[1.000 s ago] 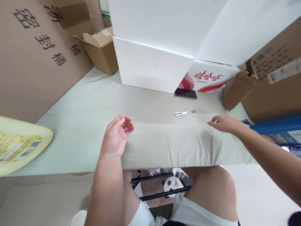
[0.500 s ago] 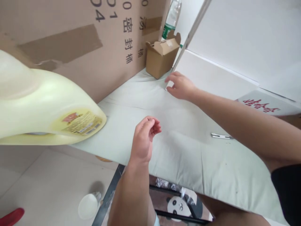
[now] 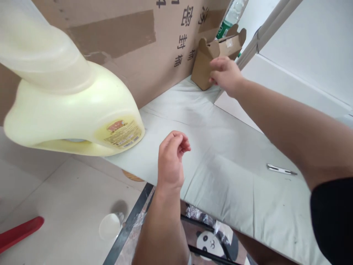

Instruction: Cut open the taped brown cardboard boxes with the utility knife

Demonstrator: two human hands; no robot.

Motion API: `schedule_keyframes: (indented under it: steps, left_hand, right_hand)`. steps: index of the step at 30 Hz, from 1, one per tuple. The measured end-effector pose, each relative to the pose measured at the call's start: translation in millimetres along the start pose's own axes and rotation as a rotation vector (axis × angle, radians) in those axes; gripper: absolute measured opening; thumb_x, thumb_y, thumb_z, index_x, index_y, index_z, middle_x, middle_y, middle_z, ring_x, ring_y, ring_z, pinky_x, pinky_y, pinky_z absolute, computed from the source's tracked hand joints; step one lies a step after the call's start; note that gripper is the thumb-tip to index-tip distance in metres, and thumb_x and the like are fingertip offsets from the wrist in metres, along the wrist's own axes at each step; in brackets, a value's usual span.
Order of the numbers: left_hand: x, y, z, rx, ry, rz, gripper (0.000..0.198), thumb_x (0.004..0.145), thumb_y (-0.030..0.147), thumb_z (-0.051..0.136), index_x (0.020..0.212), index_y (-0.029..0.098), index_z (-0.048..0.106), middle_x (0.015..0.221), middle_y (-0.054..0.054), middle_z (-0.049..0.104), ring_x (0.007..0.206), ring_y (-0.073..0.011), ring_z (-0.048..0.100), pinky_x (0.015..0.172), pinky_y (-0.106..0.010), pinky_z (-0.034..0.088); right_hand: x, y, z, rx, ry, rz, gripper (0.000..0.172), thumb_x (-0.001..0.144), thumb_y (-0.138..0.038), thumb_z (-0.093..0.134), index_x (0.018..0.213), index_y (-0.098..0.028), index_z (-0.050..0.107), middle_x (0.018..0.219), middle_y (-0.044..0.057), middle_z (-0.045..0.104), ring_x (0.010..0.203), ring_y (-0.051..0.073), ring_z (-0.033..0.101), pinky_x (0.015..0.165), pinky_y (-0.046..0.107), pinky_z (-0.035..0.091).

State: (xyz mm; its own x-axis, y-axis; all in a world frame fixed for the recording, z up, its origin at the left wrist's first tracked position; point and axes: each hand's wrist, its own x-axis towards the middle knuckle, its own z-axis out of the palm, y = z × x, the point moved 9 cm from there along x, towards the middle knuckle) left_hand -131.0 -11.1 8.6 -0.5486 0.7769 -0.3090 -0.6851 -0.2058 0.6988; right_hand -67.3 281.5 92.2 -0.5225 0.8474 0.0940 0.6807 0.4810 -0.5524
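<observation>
My right hand (image 3: 226,75) is stretched out to the small brown cardboard carton (image 3: 202,68) with scalloped handle flaps. Its fingers are bent, with a gap between thumb and forefinger, and they overlap the carton's near right side; whether they touch it I cannot tell. My left hand (image 3: 173,156) hovers over the pale green cloth (image 3: 217,136) near the front edge. Its fingers are curled in with the thumb against them, and nothing shows inside. On the cloth by my right forearm lies a nail clipper (image 3: 281,169).
A large pale yellow jug (image 3: 82,106) stands at the left edge. Behind it rises a big printed cardboard box (image 3: 162,70). A plastic bottle (image 3: 233,16) stands behind the carton. White panels (image 3: 300,81) border the right. On the floor are a white cup (image 3: 109,226) and a red object (image 3: 22,232).
The view has shifted, so the jug and carton appear farther right. My right hand has moved from the cloth beside the carton up to its side. My left hand keeps its curl.
</observation>
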Motion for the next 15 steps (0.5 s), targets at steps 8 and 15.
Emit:
schedule_keyframes:
  steps: [8,15]
  left_hand:
    - [-11.4,-19.2,31.8,-0.083,-0.047,-0.004,0.018,0.066,0.033,0.069,0.060,0.019,0.058,0.063,0.003,0.049,0.058,-0.0083,0.049,0.056,-0.019,0.043]
    - [-10.1,-22.4,35.6,-0.040,-0.063,-0.022,0.020,0.069,0.035,0.070,0.062,0.020,0.059,0.064,0.003,0.049,0.059,-0.0097,0.050,0.058,-0.022,0.044]
  right_hand:
    - [-87.0,19.4,-14.2,0.002,-0.081,-0.024,0.049,0.086,-0.015,0.056,0.134,-0.021,0.066,0.158,0.011,0.041,0.094,0.018,0.070,0.096,0.041,0.063]
    - [-23.2,35.7,-15.1,-0.072,0.042,0.041,0.049,0.083,-0.013,0.058,0.132,-0.017,0.063,0.160,0.018,0.038,0.113,0.025,0.067,0.100,0.047,0.061]
